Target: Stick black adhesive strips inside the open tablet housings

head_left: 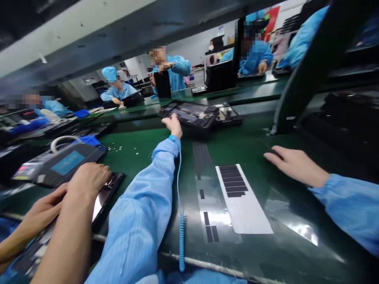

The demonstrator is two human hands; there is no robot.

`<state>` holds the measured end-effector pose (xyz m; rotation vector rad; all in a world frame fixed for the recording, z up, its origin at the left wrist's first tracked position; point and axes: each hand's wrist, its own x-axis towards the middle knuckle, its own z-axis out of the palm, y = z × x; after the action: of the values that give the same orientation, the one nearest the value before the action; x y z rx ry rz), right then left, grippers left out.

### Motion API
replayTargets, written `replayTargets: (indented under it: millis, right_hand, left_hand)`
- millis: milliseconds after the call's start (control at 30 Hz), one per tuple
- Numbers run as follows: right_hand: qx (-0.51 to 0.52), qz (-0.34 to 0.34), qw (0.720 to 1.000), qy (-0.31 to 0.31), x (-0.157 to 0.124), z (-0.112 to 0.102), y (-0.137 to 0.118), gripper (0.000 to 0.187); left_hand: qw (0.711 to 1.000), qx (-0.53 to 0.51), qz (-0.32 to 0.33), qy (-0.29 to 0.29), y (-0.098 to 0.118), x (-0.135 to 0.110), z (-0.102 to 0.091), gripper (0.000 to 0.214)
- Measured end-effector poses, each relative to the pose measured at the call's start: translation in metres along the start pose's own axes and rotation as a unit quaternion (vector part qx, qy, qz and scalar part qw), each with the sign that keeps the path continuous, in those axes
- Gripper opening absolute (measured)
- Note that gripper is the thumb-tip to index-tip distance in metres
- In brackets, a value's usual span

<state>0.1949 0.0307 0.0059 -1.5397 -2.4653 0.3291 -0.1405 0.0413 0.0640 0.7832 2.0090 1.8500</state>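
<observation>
My left hand [174, 125] reaches far across the bench and grips the near left edge of a black electronic device housing [189, 114], with its open inner side showing. Behind the housing's right end lies another part with a pale section [226, 112]. On the right, my right hand [296, 163] is closed over the green bench, with a thin dark tool [274, 152] between thumb and fingers; its exact kind is unclear. Between my hands a white sheet [251, 217] carries rows of black adhesive strips [233, 179]. A clear strip with dark pieces [209, 233] lies beside it.
At left, a co-worker's hands [89, 179] work on a dark-framed panel [114, 185] beside a grey machine [68, 161]. A coiled blue cord [181, 240] hangs from my left wrist. A dark post [302, 79] slants up at right. Co-workers sit across the bench.
</observation>
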Motion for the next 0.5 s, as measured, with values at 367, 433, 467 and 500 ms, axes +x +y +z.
replayTargets:
  millis: [367, 433, 467, 500]
  right_hand:
    - [-0.004, 0.008, 0.999, -0.049, 0.002, 0.000, -0.012, 0.027]
    - [0.037, -0.006, 0.998, -0.041, 0.013, -0.011, -0.018, 0.029]
    - [0.051, -0.010, 0.998, -0.035, 0.022, -0.016, -0.022, 0.029]
    - [0.054, -0.009, 0.998, -0.027, 0.032, -0.020, -0.026, 0.030]
  left_hand:
    - [0.993, 0.087, -0.047, -0.057, -0.076, 0.054, -0.025, 0.032]
    - [0.987, 0.106, -0.023, -0.115, -0.075, 0.050, -0.013, 0.031]
    - [0.983, 0.115, -0.009, -0.145, -0.073, 0.046, -0.005, 0.030]
    - [0.977, 0.123, 0.005, -0.174, -0.071, 0.042, 0.005, 0.030]
